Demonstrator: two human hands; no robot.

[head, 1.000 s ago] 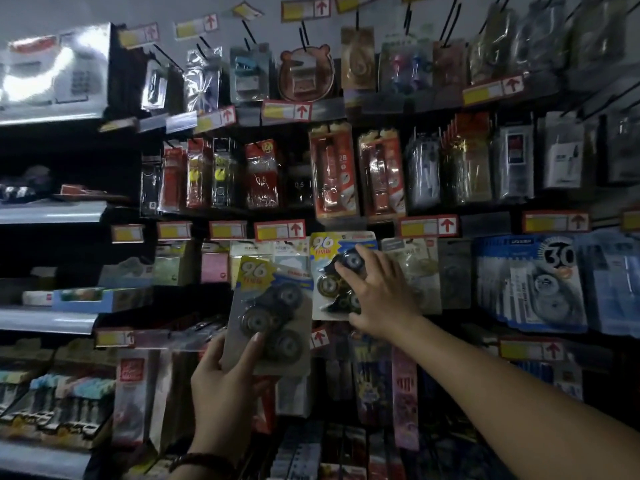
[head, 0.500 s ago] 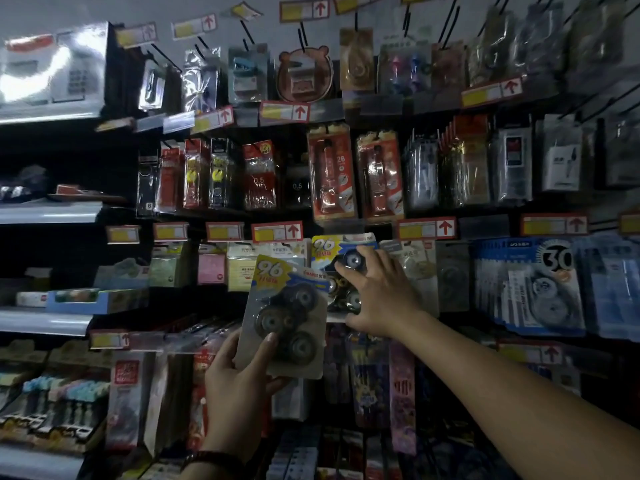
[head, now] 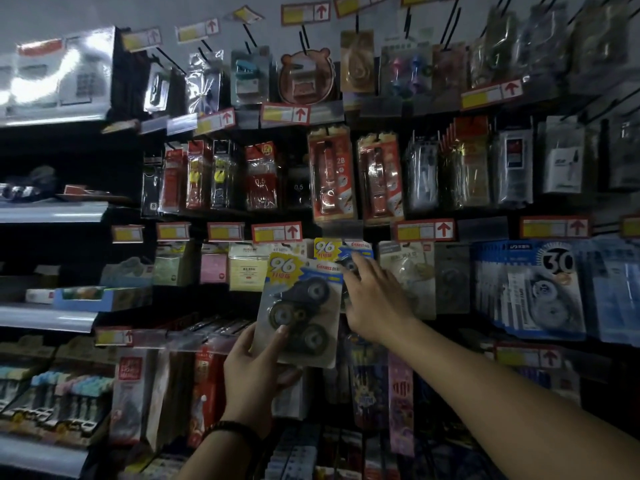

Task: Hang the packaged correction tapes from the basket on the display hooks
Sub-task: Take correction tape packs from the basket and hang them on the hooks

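Pinched at its lower edge, thumb on the front, the yellow-and-blue blister card of black correction tapes (head: 301,306) sits in the left hand (head: 252,372), raised before the display.
It looks light, stiff yet bendable, with a slick bubble, so the low grip suits, leaving the top free. The right hand (head: 374,306), fingers spread, rests on the matching hung card (head: 329,249) just behind.

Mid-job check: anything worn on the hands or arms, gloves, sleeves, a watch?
No gloves on the left hand or right hand, and no sleeves in view. A dark beaded bracelet circles the left wrist; nothing shows on the right one.
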